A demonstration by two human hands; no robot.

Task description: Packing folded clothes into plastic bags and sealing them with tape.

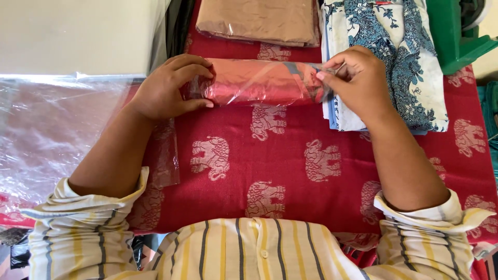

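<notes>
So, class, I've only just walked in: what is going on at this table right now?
A person in a striped shirt is handling a folded reddish cloth in a clear plastic bag, which lies on a red tablecloth with elephant motifs. The left hand grips the packet's left end, while the right hand pinches the plastic at its right end. Behind it lie a tan packaged cloth and a blue and white floral fabric. Loose clear plastic sheets sit to the left.
</notes>
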